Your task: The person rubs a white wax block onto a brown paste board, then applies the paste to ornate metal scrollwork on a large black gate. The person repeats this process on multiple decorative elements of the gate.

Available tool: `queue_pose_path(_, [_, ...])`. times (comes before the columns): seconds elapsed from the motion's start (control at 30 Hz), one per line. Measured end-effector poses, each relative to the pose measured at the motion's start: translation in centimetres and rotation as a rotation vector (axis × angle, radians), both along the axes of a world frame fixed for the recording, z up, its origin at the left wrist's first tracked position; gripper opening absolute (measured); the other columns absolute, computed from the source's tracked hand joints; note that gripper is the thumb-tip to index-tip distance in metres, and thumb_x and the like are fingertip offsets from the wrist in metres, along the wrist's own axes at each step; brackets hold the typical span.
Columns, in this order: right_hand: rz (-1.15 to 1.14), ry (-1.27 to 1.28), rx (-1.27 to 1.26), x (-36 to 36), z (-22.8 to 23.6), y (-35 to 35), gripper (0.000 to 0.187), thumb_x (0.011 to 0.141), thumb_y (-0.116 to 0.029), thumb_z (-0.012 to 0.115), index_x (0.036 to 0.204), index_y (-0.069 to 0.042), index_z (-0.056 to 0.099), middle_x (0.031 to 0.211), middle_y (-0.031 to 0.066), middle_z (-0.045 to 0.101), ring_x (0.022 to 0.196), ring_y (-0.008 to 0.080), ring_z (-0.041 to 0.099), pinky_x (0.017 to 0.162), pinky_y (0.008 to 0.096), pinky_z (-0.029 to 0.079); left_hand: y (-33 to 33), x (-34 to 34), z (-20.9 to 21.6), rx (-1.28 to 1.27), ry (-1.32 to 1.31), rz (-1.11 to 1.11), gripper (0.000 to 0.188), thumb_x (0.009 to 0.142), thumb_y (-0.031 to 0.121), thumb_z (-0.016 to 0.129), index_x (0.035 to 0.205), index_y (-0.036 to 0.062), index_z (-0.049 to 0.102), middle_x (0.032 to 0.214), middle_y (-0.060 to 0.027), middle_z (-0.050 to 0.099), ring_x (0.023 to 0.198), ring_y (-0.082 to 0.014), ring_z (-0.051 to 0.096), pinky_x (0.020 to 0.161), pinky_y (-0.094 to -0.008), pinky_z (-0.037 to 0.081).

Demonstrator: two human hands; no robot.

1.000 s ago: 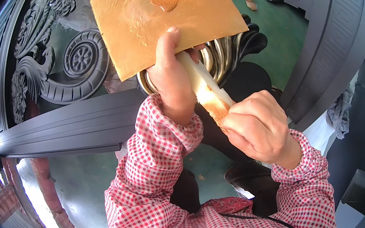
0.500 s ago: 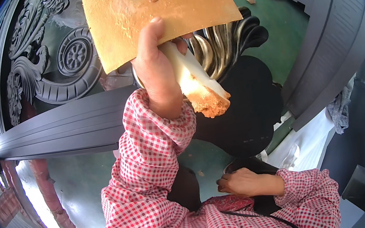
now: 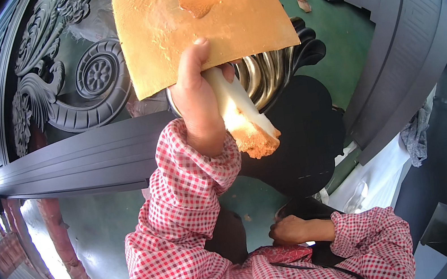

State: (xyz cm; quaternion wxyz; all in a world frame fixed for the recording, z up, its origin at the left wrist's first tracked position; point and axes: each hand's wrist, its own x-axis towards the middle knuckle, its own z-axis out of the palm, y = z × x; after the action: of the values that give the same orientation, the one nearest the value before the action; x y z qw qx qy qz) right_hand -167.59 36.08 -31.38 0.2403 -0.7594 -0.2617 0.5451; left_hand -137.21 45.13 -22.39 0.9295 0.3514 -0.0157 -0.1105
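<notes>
Raised in front of me, my left hand [image 3: 195, 100] grips a thin gold-coated board [image 3: 156, 29], its thumb pressed on the top face. A wet orange-gold puddle [image 3: 201, 0] lies on that board. From under the same hand sticks out a white sponge block [image 3: 234, 101], its near end stained gold-orange. Just behind them, a dark carved piece with gold-brushed ridges [image 3: 260, 74] is partly covered by the board. Low at my lap, my right hand [image 3: 290, 230] is curled closed; whatever its fingers hold is hidden.
A black lobed panel [image 3: 306, 139] stands below the carving. Dark grey carved scrollwork [image 3: 86, 96] and a long curved rail [image 3: 83, 159] fill the left. Another grey frame [image 3: 394, 52] curves along the right. Small scraps [image 3: 303, 2] lie on the green floor [image 3: 346, 36].
My left hand, with the board and sponge, has come slightly lower in the picture. The surroundings have shifted a little too. My right hand stays at my lap, its wrist slightly turned.
</notes>
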Motion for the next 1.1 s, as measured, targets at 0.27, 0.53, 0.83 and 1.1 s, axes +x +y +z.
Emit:
queue_pose_path(0.27, [-0.116, -0.023, 0.069, 2.9, 3.0, -0.3, 0.028, 0.087, -0.028, 0.051, 0.087, -0.002, 0.062, 0.086, 0.0167, 0.062, 0.084, 0.0352, 0.061, 0.068, 0.0435, 0.050, 0.5, 0.0, -0.3, 0.027, -0.025, -0.005, 0.030, 0.084, 0.013, 0.045, 0.109, -0.0038, 0.048, 0.087, -0.0143, 0.060, 0.054, -0.0202, 0.049, 0.048, -0.0266, 0.039])
queue_pose_path(0.53, [-1.200, 0.046, 0.512, 11.2, 11.5, -3.3, 0.050, 0.094, -0.046, 0.040, 0.095, 0.000, 0.059, 0.085, 0.0090, 0.063, 0.064, 0.0146, 0.058, 0.054, 0.0247, 0.047, -0.3, -1.2, 0.4, -0.091, 0.011, -0.040, 0.019, 0.083, 0.015, 0.050, 0.083, -0.0037, 0.055, 0.068, -0.0128, 0.057, 0.050, -0.0183, 0.050, 0.048, -0.0269, 0.040])
queue_pose_path(0.83, [-1.376, 0.658, 0.962, 14.3, 10.7, -2.2, 0.052, 0.083, -0.039, 0.065, 0.112, 0.002, 0.050, 0.087, 0.0029, 0.057, 0.062, 0.0046, 0.046, 0.051, 0.0172, 0.036, -0.6, -4.9, 0.2, -0.001, 0.097, -0.195, 0.035, 0.081, 0.013, 0.051, 0.112, -0.0002, 0.048, 0.088, -0.0105, 0.059, 0.056, -0.0180, 0.050, 0.046, -0.0253, 0.040])
queue_pose_path(1.1, [-1.158, -0.171, 0.732, 12.8, 16.9, -7.0, 0.046, 0.071, -0.018, 0.075, 0.109, 0.002, 0.058, 0.102, 0.0095, 0.064, 0.094, 0.0156, 0.059, 0.087, 0.0311, 0.044, 1.4, -6.5, -0.1, 0.088, 0.085, -0.237, 0.045, 0.081, 0.007, 0.049, 0.124, -0.0002, 0.041, 0.110, -0.0127, 0.057, 0.091, -0.0242, 0.060, 0.075, -0.0381, 0.051])
